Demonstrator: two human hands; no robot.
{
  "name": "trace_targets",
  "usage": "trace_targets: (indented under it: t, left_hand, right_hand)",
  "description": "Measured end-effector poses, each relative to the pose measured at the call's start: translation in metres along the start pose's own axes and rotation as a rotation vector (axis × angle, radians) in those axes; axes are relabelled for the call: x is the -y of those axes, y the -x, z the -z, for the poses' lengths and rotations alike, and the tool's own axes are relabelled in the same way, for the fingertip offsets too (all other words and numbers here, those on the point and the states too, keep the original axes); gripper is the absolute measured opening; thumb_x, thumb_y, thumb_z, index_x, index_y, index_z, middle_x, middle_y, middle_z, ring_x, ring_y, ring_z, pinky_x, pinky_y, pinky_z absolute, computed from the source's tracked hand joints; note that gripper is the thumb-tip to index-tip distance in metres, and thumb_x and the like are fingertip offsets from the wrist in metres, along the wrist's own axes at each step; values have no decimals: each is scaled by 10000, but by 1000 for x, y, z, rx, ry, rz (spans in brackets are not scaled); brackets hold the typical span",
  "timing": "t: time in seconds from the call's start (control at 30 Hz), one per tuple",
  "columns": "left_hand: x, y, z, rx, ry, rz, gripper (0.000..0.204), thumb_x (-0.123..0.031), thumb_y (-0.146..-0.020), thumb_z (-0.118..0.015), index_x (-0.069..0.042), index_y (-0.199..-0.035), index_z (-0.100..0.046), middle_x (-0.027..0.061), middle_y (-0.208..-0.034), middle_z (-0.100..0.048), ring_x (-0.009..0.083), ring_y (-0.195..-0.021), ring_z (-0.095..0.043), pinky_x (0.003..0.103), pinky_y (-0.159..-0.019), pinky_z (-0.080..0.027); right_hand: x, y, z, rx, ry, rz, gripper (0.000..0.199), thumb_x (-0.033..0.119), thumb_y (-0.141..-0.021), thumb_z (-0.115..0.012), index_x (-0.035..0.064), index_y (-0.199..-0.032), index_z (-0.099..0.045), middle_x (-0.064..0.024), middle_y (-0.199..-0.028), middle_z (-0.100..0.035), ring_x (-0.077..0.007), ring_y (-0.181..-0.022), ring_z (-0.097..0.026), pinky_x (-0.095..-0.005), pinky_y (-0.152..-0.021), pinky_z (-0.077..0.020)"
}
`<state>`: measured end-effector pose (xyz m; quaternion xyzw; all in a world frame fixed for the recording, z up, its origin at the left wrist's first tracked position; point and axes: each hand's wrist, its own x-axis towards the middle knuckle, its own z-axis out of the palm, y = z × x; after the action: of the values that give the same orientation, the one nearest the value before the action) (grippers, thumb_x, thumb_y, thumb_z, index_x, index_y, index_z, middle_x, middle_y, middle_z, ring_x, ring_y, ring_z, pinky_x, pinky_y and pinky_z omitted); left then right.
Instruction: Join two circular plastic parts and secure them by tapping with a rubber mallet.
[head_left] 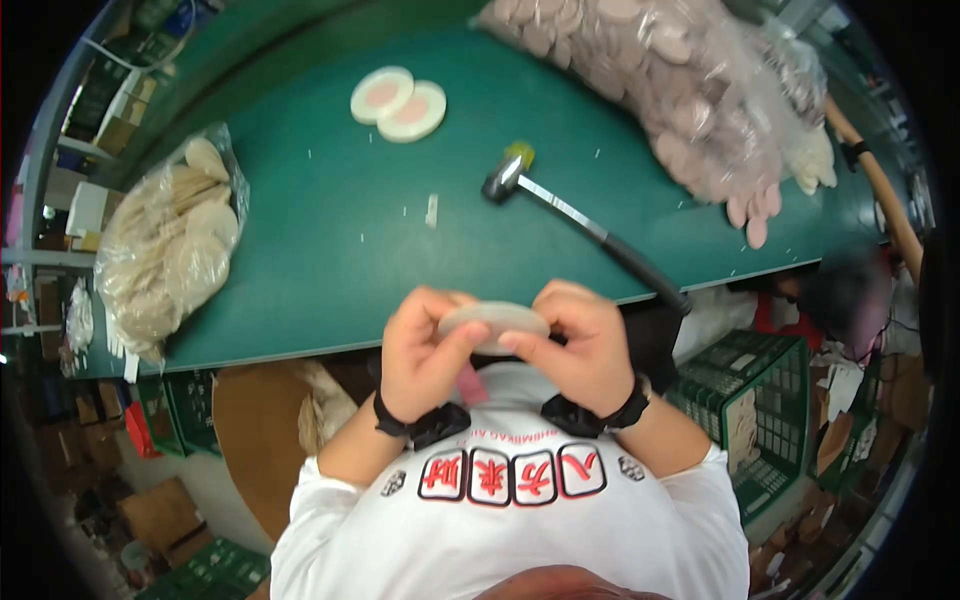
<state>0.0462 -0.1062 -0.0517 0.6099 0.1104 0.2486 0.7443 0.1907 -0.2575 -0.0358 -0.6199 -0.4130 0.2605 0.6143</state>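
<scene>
A pale round disc point(497, 315) is held in front of my chest, just off the near edge of the table. My left hand point(420, 350) grips its left side, thumb pressed on the face, fingers behind. My right hand point(585, 345) pinches the right side in the same way, so both thumbs almost meet near the middle. A small pink strip point(471, 384) shows below my left hand; whether the hand touches it I cannot tell. Farther off on the table, two white discs with pink centres point(412, 118) lie partly overlapping.
A mallet point(575, 215) with a black and yellow head lies right of centre, its handle reaching the near edge. At the left sits a clear bag of beige discs point(175, 245). A large bag of pink discs point(690, 100) spills a few at the right. Green crates point(765, 400) stand below.
</scene>
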Motion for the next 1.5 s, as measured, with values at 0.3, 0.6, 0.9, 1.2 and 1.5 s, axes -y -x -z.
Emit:
trace_targets:
  t: [0.3,0.6,0.9,1.2,1.5]
  left_hand:
    - [-15,-9,-19,-47,-327,-169,125,-1,-939,-684,-3,-922,-560,111,-894,-729,115,-752,-643,264,-666,-524]
    - [-19,-25,-38,-155,-121,-64,174,-6,-923,-716,27,-1073,-633,103,-1021,-704,151,-871,-662,280,-772,-534]
    - [-8,-29,-17,-60,-80,21,184,17,-904,-722,50,-1080,-681,54,-974,-644,123,-891,-630,260,-780,-508]
    - [-9,-30,-19,-50,-506,-30,174,-4,-894,-722,38,-1057,-675,92,-921,-652,122,-827,-613,271,-677,-493]
    - [3,-28,-20,-51,-302,22,348,-22,-874,-729,24,-1188,-586,149,-976,-648,208,-846,-656,300,-686,-522]
  right_hand:
    - [4,-8,-3,26,-169,-71,106,28,-880,-749,-20,-897,-656,-40,-870,-576,-82,-700,-510,-229,-603,-423]
    - [-10,-10,-4,-131,-160,27,84,36,-942,-706,-22,-969,-651,-30,-897,-588,-85,-769,-572,-217,-617,-467]
    - [-18,-12,-6,-154,-507,-52,74,-2,-946,-691,0,-1001,-642,-25,-956,-592,-99,-830,-597,-240,-724,-490]
    - [-26,-11,0,-172,-257,-6,125,-19,-937,-693,-25,-1052,-644,-27,-985,-603,-98,-897,-612,-248,-786,-505]
    - [-24,-10,-4,-186,-477,-125,169,-43,-923,-697,-32,-1081,-640,-48,-1049,-637,-108,-968,-640,-262,-834,-545]
